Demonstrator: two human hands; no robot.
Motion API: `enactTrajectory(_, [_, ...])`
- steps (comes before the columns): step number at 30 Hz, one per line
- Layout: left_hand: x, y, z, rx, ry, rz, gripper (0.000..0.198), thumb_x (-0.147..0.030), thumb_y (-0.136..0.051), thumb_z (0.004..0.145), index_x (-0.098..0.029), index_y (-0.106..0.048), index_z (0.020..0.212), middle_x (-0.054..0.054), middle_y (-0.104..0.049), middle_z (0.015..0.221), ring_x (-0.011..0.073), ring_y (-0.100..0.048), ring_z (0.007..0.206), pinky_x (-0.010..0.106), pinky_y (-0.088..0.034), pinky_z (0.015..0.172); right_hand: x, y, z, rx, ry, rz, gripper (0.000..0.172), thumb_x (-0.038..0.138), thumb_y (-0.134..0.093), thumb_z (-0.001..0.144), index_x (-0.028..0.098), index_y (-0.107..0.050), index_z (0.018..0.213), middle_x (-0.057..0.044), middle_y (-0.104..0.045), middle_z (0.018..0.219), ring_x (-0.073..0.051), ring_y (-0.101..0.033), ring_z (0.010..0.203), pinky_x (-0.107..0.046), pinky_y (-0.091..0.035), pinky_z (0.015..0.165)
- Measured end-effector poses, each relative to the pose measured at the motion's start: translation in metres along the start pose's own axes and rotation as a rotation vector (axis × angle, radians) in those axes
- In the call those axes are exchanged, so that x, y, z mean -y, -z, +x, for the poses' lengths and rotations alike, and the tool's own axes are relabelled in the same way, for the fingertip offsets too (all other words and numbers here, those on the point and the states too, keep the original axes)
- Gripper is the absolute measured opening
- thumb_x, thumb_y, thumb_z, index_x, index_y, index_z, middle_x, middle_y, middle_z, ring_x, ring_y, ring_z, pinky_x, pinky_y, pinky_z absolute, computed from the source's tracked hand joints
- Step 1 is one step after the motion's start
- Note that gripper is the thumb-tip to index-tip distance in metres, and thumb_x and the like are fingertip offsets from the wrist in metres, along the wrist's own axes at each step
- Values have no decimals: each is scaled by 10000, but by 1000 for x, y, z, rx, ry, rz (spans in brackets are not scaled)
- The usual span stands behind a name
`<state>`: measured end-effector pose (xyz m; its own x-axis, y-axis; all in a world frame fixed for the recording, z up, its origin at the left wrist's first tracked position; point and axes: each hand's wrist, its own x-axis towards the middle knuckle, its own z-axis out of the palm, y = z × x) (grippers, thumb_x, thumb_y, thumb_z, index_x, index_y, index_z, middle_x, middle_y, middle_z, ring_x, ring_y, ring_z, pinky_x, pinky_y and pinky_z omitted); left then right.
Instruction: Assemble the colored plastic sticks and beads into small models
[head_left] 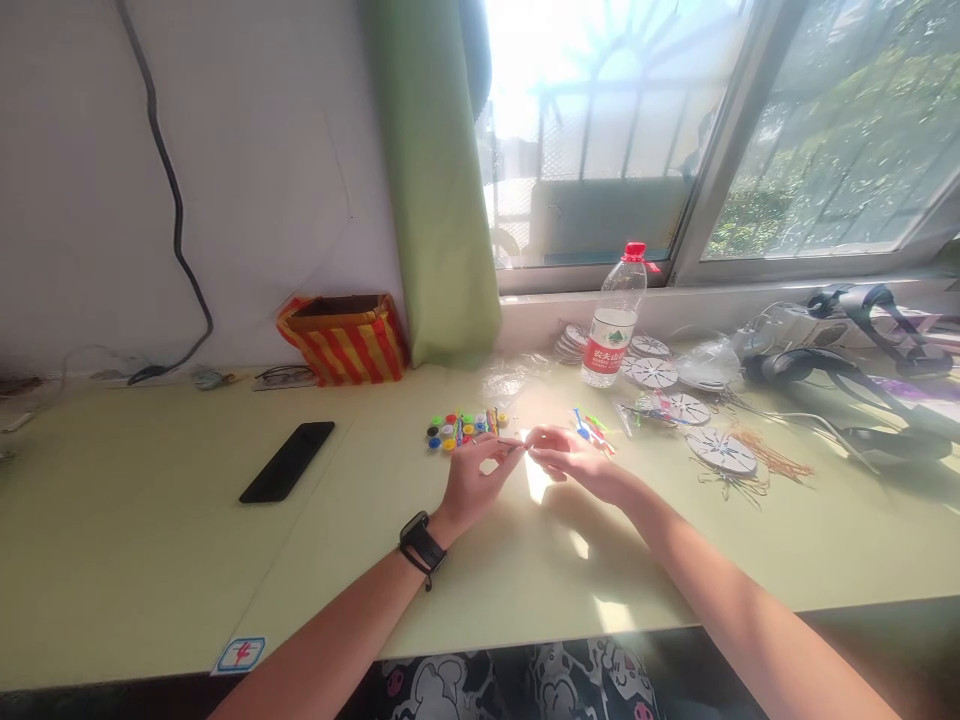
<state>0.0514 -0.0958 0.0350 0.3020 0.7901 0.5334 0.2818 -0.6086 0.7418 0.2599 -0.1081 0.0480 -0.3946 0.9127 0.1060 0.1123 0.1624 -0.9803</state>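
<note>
Above the middle of the table, my left hand [480, 478] and my right hand [574, 462] meet at their fingertips, both closed in a pinch. Between them is a small thin piece, too small and too covered by the fingers to name. A black watch [422, 543] is on my left wrist. Just beyond my left hand lie small round coloured pieces [448, 431] in rows, with multicoloured strips [492, 421] among them. Past my right hand, thin blue, green and red plastic pieces [583, 425] lie on the table.
A black phone [287, 462] lies left, below a red-and-yellow striped box [349, 340]. A water bottle [613, 320] stands at the back. To the right are white slotted discs [721, 451], brown strands [772, 455] and black headgear [817, 385]. The table's front edge is near my lap.
</note>
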Motion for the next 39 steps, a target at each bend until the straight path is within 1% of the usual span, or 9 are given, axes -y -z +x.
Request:
enactTrajectory(3, [7,-1,-1,-7,60,-41,204,-370,-692,936,-204,-793,998,59,-775,923,210,-725,853,346,-613,813,1,2,2,-10,-33,104,396,608,-701,853,222,-618,876,14,-440,675,-136,-362,600,-290,-311,524])
enactTrajectory(6, [11,-2,-1,19,99,-83,254,-374,-739,899,-189,-772,1070,68,-776,978,207,-737,860,348,-628,831,4,3,1,-47,-19,120,408,605,-729,837,209,-637,867,15,-446,678,-129,-351,601,-288,-304,528])
enactTrajectory(9, [9,-3,-1,49,90,-86,300,-376,-767,874,-190,-761,1108,69,-776,1015,202,-737,872,351,-632,850,7,2,0,-7,-22,144,414,603,-740,834,200,-656,878,24,-441,680,-122,-356,605,-287,-321,549])
enactTrajectory(12, [5,-1,-1,67,76,-78,266,-383,-725,910,-197,-770,1096,68,-778,1013,200,-736,883,348,-633,850,7,0,0,48,-28,160,420,603,-754,823,198,-668,890,39,-431,654,-118,-355,590,-283,-323,554])
enactTrajectory(14, [3,-1,0,71,68,-73,250,-386,-697,932,-203,-776,1081,69,-781,1013,203,-738,892,348,-633,846,8,-1,0,74,-15,163,416,600,-749,832,194,-680,896,39,-449,636,-122,-385,586,-284,-347,565])
enactTrajectory(18, [2,0,0,100,52,-61,240,-385,-675,947,-215,-779,1081,66,-782,1020,202,-738,891,341,-629,843,10,-2,-1,81,-10,183,420,594,-734,851,180,-701,916,7,-554,674,-138,-494,608,-298,-425,603])
enactTrajectory(25, [4,-1,-1,129,44,-44,268,-385,-709,915,-216,-770,1114,71,-777,1008,208,-740,866,335,-629,809,9,-1,-2,32,-27,142,382,568,-753,840,187,-726,833,-6,-594,655,-144,-531,595,-297,-443,586])
enactTrajectory(33, [6,-2,-1,111,67,-52,257,-371,-663,947,-213,-771,1118,55,-773,964,193,-725,849,334,-621,827,0,-1,1,28,-1,237,431,550,-754,854,180,-679,1061,-17,-640,751,-145,-561,640,-309,-474,635])
enactTrajectory(39, [5,-2,-1,125,75,-60,239,-373,-651,954,-210,-776,1076,63,-784,1008,218,-740,915,337,-608,842,-5,3,1,58,38,215,418,533,-725,889,192,-663,1122,-12,-637,774,-146,-564,653,-313,-469,660])
